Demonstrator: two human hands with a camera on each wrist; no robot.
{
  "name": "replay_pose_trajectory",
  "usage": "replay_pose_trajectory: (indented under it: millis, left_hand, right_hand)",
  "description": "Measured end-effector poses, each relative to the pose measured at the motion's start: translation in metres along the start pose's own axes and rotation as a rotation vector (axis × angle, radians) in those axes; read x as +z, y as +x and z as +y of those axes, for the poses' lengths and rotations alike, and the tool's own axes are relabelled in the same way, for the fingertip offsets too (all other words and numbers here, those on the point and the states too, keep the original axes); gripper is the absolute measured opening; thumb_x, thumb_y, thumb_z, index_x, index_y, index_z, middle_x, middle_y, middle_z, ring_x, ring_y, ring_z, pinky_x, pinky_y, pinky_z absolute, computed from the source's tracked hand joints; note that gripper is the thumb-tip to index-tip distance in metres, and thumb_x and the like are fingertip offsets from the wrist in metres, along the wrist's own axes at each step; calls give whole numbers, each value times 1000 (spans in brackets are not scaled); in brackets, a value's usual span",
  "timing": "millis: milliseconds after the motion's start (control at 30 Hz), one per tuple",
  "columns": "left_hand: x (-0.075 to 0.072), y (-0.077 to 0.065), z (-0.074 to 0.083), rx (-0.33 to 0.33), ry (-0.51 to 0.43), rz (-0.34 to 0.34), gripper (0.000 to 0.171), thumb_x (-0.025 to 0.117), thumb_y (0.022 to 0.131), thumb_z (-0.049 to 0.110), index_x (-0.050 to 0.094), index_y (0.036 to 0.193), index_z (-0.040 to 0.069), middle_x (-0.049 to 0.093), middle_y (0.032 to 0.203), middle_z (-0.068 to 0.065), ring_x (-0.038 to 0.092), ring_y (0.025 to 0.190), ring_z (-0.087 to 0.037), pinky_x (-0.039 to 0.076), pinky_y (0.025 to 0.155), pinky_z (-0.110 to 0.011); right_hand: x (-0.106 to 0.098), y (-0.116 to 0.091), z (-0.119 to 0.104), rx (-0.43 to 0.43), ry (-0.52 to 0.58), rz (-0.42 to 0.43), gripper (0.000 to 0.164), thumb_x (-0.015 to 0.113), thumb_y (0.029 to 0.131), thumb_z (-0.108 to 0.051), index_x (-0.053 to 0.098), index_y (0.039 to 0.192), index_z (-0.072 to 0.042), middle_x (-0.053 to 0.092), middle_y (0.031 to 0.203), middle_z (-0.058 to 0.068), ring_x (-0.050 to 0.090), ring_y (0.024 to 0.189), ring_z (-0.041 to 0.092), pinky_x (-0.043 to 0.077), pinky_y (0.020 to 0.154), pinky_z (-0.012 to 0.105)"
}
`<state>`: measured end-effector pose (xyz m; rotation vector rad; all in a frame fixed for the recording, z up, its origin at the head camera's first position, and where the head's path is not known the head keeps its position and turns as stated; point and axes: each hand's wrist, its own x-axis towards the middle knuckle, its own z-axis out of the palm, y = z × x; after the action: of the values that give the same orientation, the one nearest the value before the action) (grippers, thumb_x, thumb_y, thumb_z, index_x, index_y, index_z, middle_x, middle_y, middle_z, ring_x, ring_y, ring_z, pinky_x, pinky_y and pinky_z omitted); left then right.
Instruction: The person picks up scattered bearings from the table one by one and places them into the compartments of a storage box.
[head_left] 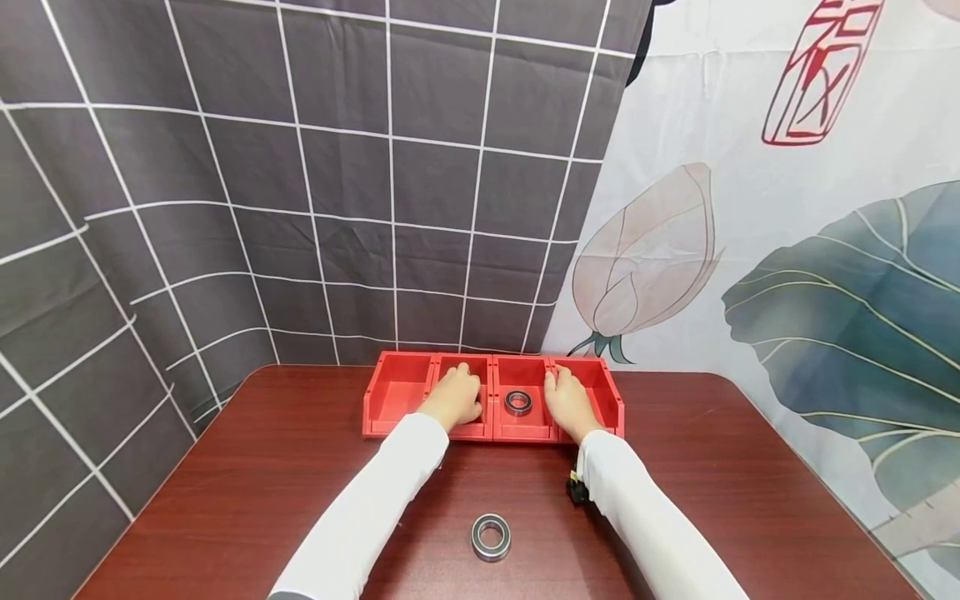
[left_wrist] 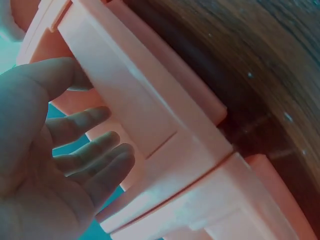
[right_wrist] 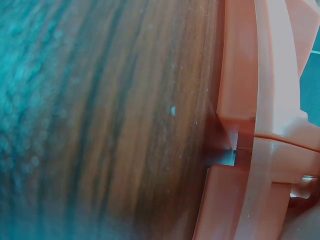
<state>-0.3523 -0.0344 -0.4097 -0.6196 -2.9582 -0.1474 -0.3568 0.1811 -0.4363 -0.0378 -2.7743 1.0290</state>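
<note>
Several red bins (head_left: 517, 432) stand joined in a row at the far side of the table. My left hand (head_left: 454, 397) reaches into the bin second from left. In the left wrist view that hand (left_wrist: 45, 135) has its thumb and loosely bent fingers apart, nothing between them, beside the bin wall (left_wrist: 125, 85). At the divider by the rightmost bin is my right hand (head_left: 572, 403); I cannot tell whether its fingers pinch that wall. A ring-shaped bearing (head_left: 518, 402) lies in the bin between the hands. Another bearing (head_left: 491, 537) lies on the table, nearer me.
The brown wood-grain table (head_left: 247, 492) extends around the bins. A grey cloth with white grid lines (head_left: 337, 175) hangs behind, beside a white cloth with a lotus print (head_left: 652, 250). Below the right cuff is a small black object (head_left: 577, 490).
</note>
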Motion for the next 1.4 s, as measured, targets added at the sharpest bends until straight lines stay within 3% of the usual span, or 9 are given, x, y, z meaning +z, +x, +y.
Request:
replay_pose_trajectory:
  millis: [233,600,933,1400]
  left_hand:
    - [-4,-5,-3,26,-9,41,16,66,83,22,67,83,6,55,98,-14,54,87,-25,53,79,-36]
    - [-15,-18,-9,37,-38,94,37,64,84,23,68,113,2,59,112,-15,58,100,-27,51,93,-38]
    - [-18,-26,-11,35,-65,101,39,66,83,24,67,115,2,59,113,-13,57,102,-27,51,93,-37]
    - [-22,-39,-6,80,-97,118,38,69,83,26,68,116,6,59,112,-10,57,99,-23,52,92,-38]
  right_hand:
    - [-1,1,1,11,-4,-11,54,36,102,-32,35,143,4,47,138,27,48,125,42,36,107,56]
    - [0,1,1,11,-2,-9,54,35,102,-33,35,143,3,47,139,27,47,127,42,35,108,56]
    - [0,0,2,23,4,-26,54,35,102,-33,33,143,2,46,139,25,47,126,41,36,107,56]
    - [0,0,1,21,1,-22,54,35,102,-33,33,143,2,46,139,25,47,126,41,36,107,56]
